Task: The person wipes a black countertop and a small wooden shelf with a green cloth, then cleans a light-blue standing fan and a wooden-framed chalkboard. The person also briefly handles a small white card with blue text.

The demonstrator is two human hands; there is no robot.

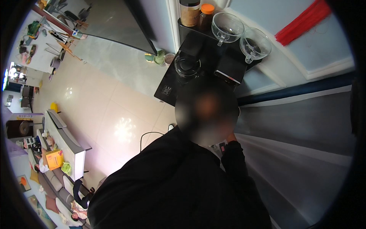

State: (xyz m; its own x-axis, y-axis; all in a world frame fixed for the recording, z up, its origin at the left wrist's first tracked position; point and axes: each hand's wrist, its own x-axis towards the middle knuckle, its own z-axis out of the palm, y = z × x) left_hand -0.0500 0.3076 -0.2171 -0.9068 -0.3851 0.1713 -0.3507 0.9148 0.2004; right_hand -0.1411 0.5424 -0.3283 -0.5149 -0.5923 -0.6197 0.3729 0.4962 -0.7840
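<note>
My right hand [230,137] shows only in part below a round blurred patch, at the end of a black sleeve; whether it holds anything is hidden. A small dark object with a pink part [222,147] lies beside the wrist. My left hand is out of view. Before me stands a black cabinet top [171,83] with a round glass vessel [188,66] and a black box [231,66] on it. Two clear glass cups with handles [228,27] [255,45] stand behind, beside an orange-lidded jar [206,16] and a dark-lidded jar [189,14].
A grey curtain [291,126] hangs at the right and a red tassel [303,23] at the upper right. Small pots [159,58] stand behind the cabinet. A cable [141,140] runs by my left side. At far left are a low table [77,163], a sofa and people.
</note>
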